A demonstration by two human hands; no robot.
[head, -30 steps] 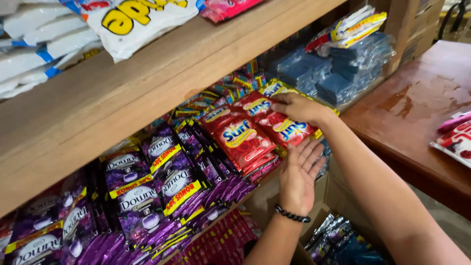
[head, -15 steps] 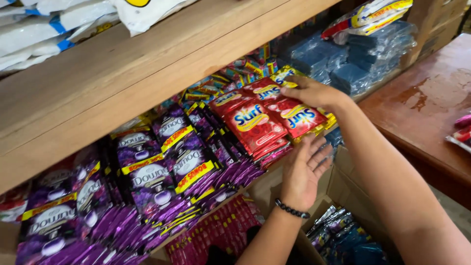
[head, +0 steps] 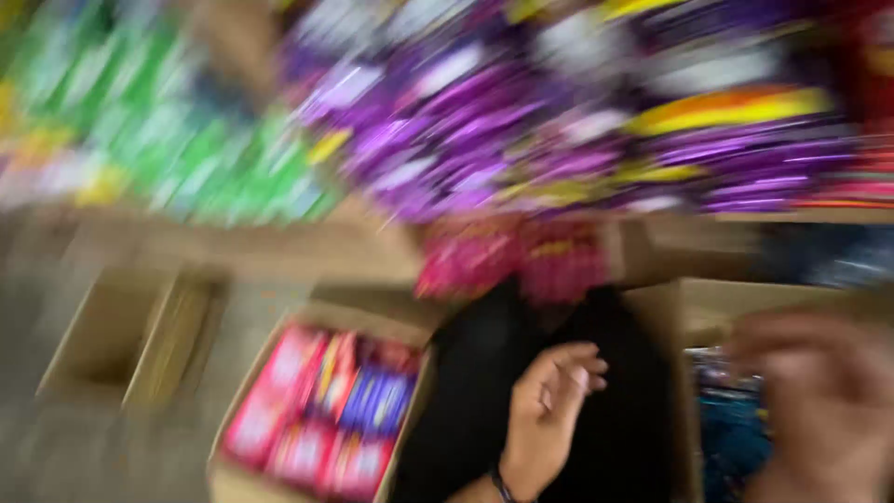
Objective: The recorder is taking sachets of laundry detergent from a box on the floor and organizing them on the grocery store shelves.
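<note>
Head view: hands lowered over open boxes, picture blurred

The head view was strongly blurred by motion. The left hand (head: 549,410), with a dark band at the wrist, hung with loosely curled fingers over a black opening (head: 521,373) and held nothing. The right hand (head: 819,401) was too smeared; I cannot tell if it was open or closed.

Just left of the left hand stood an open cardboard box (head: 233,480) filled with glossy red and blue flat packets (head: 326,401). Another cardboard box (head: 121,345) stood further left. Above, on the shelf, lay shiny purple sachets (head: 521,121) and green packets (head: 186,121).

Half a second earlier both hands were up on the red packets on the shelf; now they were down near the boxes.
</note>
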